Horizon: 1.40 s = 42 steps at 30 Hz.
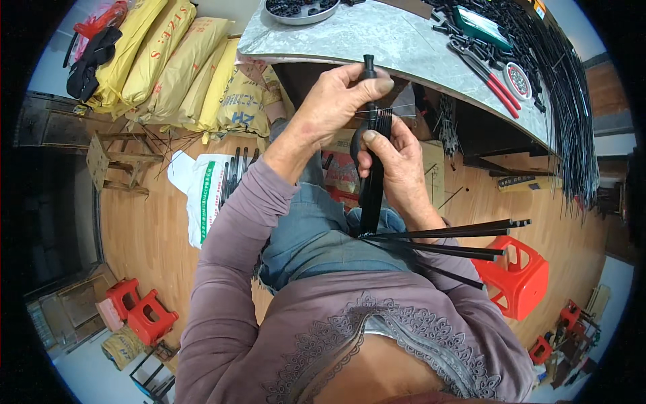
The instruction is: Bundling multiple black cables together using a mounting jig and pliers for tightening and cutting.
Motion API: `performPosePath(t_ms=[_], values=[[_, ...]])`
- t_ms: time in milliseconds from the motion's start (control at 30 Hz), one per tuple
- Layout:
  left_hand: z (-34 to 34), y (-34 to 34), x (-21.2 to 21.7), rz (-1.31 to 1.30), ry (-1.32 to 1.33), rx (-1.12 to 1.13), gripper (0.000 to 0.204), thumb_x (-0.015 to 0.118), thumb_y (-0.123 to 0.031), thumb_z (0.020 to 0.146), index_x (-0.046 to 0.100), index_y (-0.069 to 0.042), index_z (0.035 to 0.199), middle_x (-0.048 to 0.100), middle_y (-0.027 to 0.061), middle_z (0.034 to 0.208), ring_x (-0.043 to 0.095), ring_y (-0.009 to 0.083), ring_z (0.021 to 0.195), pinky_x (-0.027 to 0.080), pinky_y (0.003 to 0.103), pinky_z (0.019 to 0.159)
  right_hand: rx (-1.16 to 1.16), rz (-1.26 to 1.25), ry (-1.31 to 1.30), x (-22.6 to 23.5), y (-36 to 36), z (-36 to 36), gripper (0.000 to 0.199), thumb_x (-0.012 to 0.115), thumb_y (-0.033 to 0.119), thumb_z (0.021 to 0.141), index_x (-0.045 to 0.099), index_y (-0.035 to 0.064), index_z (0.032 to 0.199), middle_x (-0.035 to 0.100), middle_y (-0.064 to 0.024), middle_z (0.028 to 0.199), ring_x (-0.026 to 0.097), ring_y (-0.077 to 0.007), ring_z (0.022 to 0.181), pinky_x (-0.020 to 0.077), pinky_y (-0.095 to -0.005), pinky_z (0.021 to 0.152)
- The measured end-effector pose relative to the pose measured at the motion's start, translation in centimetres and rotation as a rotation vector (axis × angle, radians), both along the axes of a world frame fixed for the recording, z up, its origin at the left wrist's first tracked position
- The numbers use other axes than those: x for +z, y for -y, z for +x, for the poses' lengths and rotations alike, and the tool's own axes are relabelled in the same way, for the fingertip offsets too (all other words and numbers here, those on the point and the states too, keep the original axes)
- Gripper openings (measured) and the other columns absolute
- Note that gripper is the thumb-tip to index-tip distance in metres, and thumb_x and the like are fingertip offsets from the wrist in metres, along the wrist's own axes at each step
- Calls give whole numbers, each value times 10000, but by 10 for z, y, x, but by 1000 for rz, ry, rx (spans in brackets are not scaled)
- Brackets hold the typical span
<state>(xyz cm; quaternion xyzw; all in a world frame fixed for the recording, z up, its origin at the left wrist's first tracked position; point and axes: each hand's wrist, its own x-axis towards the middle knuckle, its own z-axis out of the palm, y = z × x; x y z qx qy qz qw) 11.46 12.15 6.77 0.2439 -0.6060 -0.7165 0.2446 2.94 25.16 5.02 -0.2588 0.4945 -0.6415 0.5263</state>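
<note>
Both hands on a black rod bundle, held upright over the lap.

From the left we see yellow sacks (171,64) stacked on the floor, then our left hand (336,101) closed around the black cap (369,69) at the top of the bundle (371,182). Just right of it, our right hand (397,165) wraps the rods lower down, thumb pressed near a thin wire (393,111) crossing them. Below, loose rods (457,242) fan out to the right toward a red stool (521,276); red pliers (494,77) lie on the table (377,40) beyond. We judge the fanned ends could slide free if the right grip eases, and the wire could prick the thumb.
</note>
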Motion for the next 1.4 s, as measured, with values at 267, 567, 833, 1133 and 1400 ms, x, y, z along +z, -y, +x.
performPosePath(t_ms=[267, 567, 833, 1133, 1400], values=[[9, 5, -3, 165, -160, -61, 407, 607, -204, 928, 523, 16, 1259, 629, 86, 1015, 635, 168, 932, 530, 271, 827, 7, -16, 58, 1, -3, -2, 174, 578, 97, 899, 517, 27, 1046, 546, -20, 784, 520, -78, 589, 438, -217, 497], [14, 0, -6, 173, -184, -78, 377, 593, -171, 935, 529, -1, 1266, 643, 91, 1038, 631, 152, 949, 517, 280, 864, -5, -21, 51, -3, -3, -2, 133, 580, 98, 899, 530, 20, 994, 541, -24, 737, 515, -86, 568, 435, -222, 491], [18, -1, -5, 199, -164, -23, 322, 622, -215, 918, 611, -22, 1175, 659, 75, 967, 639, 140, 888, 527, 263, 831, 12, -15, 62, 1, -2, -3, 143, 583, 102, 902, 527, 21, 1006, 545, -28, 744, 522, -90, 583, 446, -228, 499], [17, -10, -10, 368, -307, 6, 349, 627, -257, 911, 602, -20, 1166, 650, 83, 984, 618, 150, 918, 516, 302, 836, 111, -73, 212, -4, -1, -10, 169, 601, 119, 909, 529, 17, 1023, 562, -44, 822, 545, -111, 618, 470, -254, 530], [29, -30, 9, 265, 49, 15, 378, 737, -166, 823, 588, 33, 1108, 644, 61, 984, 592, 111, 894, 481, 264, 815, 60, -41, 219, -6, 0, -10, 213, 625, 106, 899, 555, 9, 1075, 584, -32, 810, 577, -114, 643, 506, -241, 529]])
